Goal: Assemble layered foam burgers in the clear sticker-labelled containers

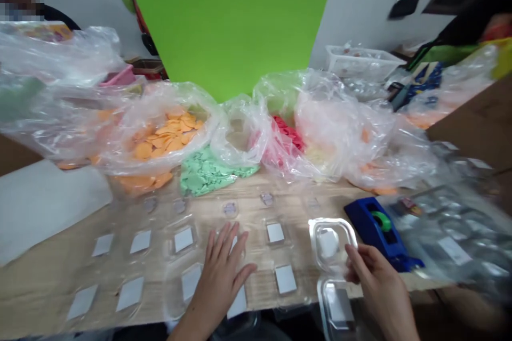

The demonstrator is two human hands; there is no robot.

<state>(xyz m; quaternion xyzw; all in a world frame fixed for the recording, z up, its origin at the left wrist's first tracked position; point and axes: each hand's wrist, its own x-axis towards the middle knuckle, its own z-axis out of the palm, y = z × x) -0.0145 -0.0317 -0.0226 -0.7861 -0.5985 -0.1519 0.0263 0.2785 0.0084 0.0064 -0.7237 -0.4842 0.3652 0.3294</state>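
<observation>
My right hand [378, 282] pinches the right edge of a clear plastic clamshell box [316, 256] at the table's front right. The box is unfolded, one half behind the other, and white pieces show at both halves. My left hand [224, 269] rests palm down with fingers spread over another clear box, which it partly covers; a white square [239, 303] shows beside its wrist. Similar flat clear boxes with white squares [275, 233] lie in rows across the table. Small round clear pieces [230, 209] with faint markings line up behind them.
A blue tape dispenser [374, 229] stands right of my right hand, beside a stack of clear plastic trays [448, 224]. Behind, plastic bags hold orange discs [172, 136], green pieces [208, 170] and red pieces [286, 133]. White paper [48, 208] lies left; a green panel [232, 21] rises behind.
</observation>
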